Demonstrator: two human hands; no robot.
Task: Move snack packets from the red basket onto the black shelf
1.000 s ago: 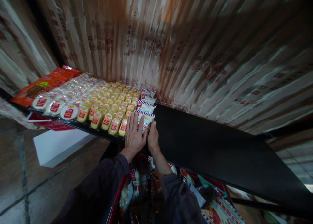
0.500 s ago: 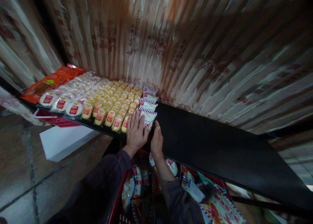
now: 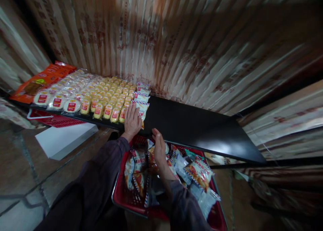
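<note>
On the black shelf (image 3: 181, 120), a short row of white snack packets (image 3: 142, 107) with red and blue striped edges stands beside rows of small yellow packaged cakes (image 3: 107, 111). My left hand (image 3: 132, 121) rests with fingers stretched out against the front packet and the nearest cakes. Just off the shelf's front edge, my right hand (image 3: 159, 148) is over the red basket (image 3: 117, 190), its fingers extended and no item visible in it. Loose striped snack packets (image 3: 199, 172) fill much of that basket.
Round white packaged cakes (image 3: 57, 102) and orange bags (image 3: 41, 81) occupy the shelf's left end. Beneath it are another red basket (image 3: 60, 120) and a white box (image 3: 65, 140) on the tiled floor. Printed plastic sheeting (image 3: 161, 39) hangs behind.
My right hand has drawn back from the front packet toward the basket. My left hand stays at the packets. The view has shifted, showing more of the basket.
</note>
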